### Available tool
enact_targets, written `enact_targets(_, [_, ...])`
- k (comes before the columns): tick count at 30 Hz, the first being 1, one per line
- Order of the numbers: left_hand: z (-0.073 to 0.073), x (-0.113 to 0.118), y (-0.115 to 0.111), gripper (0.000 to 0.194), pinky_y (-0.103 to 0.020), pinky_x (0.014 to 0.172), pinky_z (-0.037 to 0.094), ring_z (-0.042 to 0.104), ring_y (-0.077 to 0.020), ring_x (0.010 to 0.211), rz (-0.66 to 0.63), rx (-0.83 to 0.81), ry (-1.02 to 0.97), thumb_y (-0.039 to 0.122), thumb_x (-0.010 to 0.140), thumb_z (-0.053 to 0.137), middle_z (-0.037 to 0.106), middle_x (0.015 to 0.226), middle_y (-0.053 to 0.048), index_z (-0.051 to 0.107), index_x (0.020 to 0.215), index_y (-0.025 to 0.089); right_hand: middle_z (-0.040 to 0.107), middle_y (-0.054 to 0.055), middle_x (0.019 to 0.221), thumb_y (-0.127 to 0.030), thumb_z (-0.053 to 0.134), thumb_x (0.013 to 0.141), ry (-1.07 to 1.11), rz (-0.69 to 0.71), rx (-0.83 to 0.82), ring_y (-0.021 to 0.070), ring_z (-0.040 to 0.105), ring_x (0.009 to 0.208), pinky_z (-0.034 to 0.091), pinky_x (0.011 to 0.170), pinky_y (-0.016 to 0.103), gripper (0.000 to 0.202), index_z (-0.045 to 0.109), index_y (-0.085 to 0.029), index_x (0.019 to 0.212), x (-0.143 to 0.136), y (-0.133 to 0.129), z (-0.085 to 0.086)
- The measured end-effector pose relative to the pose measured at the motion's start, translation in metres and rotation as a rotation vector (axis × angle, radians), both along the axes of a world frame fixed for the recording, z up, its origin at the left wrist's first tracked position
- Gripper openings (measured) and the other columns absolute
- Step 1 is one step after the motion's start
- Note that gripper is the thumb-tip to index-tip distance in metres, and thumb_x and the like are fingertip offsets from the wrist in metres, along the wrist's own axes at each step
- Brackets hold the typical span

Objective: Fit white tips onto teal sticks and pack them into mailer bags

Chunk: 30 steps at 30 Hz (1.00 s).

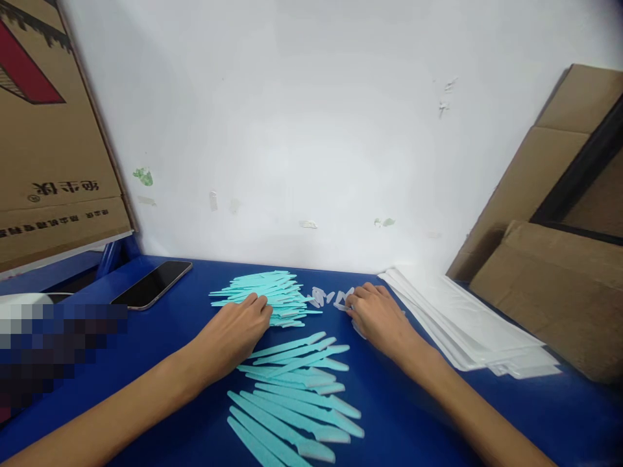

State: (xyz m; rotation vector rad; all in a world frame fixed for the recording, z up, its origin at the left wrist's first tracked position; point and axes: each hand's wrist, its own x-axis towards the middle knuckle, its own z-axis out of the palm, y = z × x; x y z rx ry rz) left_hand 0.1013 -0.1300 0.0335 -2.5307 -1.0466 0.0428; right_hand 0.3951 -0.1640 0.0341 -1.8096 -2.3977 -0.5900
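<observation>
Many teal plastic sticks with angled ends lie in a heap (272, 288) near the wall, with a looser fanned row (302, 408) closer to me. My left hand (246, 327) rests at the heap's lower left edge, its fingers curled; what they hold, if anything, is hidden. Small clear plastic pieces (318, 296) are scattered right of the heap. Over the right part of these pieces is my right hand (372, 316), fingers bent down and closed, the fingertips touching them; whether one is gripped is too small to tell.
A phone (153, 284) lies on the blue table (170, 331) at the left. White flat sheets or bags (467, 324) are stacked at the right. Cardboard stands at both sides (58, 143), and a white wall (292, 130) rises behind. A blurred patch covers the left edge.
</observation>
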Motion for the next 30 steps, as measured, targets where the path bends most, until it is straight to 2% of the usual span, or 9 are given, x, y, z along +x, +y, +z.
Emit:
enact_targets(6, [-0.001,0.000,0.001,0.014,-0.031,0.057,0.046,0.059,-0.0289,0.090,0.000,0.002,0.005,0.012,0.100,0.051,0.063,0.098,-0.013,0.065,0.102,0.012,0.072,0.008,0.096,-0.031,0.064,0.101,0.025,0.041,0.023,0.0271,0.063,0.095,0.038,0.080,0.038,0.015,0.073,-0.019,0.099,-0.003,0.002,-0.004])
enact_targets(10, [-0.001,0.001,0.001,0.016,-0.030,0.058,0.048,0.059,-0.0278,0.090,0.000,-0.011,0.010,0.011,0.100,0.050,0.063,0.098,-0.013,0.065,0.103,0.013,0.072,0.005,0.094,-0.025,0.067,0.099,0.033,0.113,0.024,0.0234,0.063,0.090,0.036,0.077,0.035,0.007,0.069,-0.021,0.094,-0.003,0.008,-0.007])
enact_targets(15, [0.001,0.001,0.000,0.019,-0.029,0.062,0.049,0.059,-0.0253,0.088,-0.003,-0.021,0.007,0.009,0.100,0.047,0.063,0.098,-0.013,0.065,0.103,0.013,0.072,0.005,0.092,-0.016,0.062,0.100,0.037,0.217,0.041,0.0237,0.064,0.090,0.035,0.080,0.036,0.010,0.063,-0.020,0.091,-0.006,0.005,-0.003])
enact_targets(21, [0.003,0.000,-0.002,0.022,-0.030,0.057,0.046,0.060,-0.0276,0.090,-0.028,-0.013,0.013,0.003,0.096,0.047,0.064,0.099,-0.013,0.066,0.100,0.013,0.072,0.001,0.080,-0.019,0.052,0.106,0.128,0.242,0.064,0.0189,0.066,0.069,0.038,0.070,0.032,0.009,0.060,-0.019,0.101,-0.014,-0.007,0.009])
enact_targets(25, [0.004,0.000,-0.001,0.021,-0.029,0.056,0.043,0.060,-0.0282,0.094,-0.039,-0.002,0.010,0.002,0.095,0.050,0.065,0.100,-0.013,0.066,0.096,0.015,0.074,0.001,0.090,-0.022,0.052,0.106,0.185,0.296,0.046,0.0167,0.069,0.075,0.041,0.064,0.028,0.011,0.063,-0.021,0.108,-0.021,-0.011,0.008])
enact_targets(28, [0.006,0.002,-0.002,0.022,-0.031,0.060,0.045,0.060,-0.0283,0.095,-0.043,-0.002,0.015,-0.001,0.093,0.050,0.066,0.100,-0.012,0.066,0.097,0.015,0.075,0.003,0.099,-0.021,0.053,0.106,0.223,0.357,0.054,0.0177,0.072,0.082,0.046,0.070,0.029,0.016,0.065,-0.022,0.116,-0.024,-0.011,0.002])
enact_targets(30, [0.008,0.003,-0.004,0.023,-0.035,0.068,0.047,0.060,-0.0282,0.094,-0.052,0.004,-0.003,-0.001,0.093,0.049,0.067,0.098,-0.011,0.064,0.099,0.015,0.077,0.004,0.101,-0.022,0.053,0.106,0.267,0.415,0.081,0.0186,0.073,0.084,0.048,0.077,0.031,0.018,0.068,-0.021,0.116,-0.025,-0.010,-0.003])
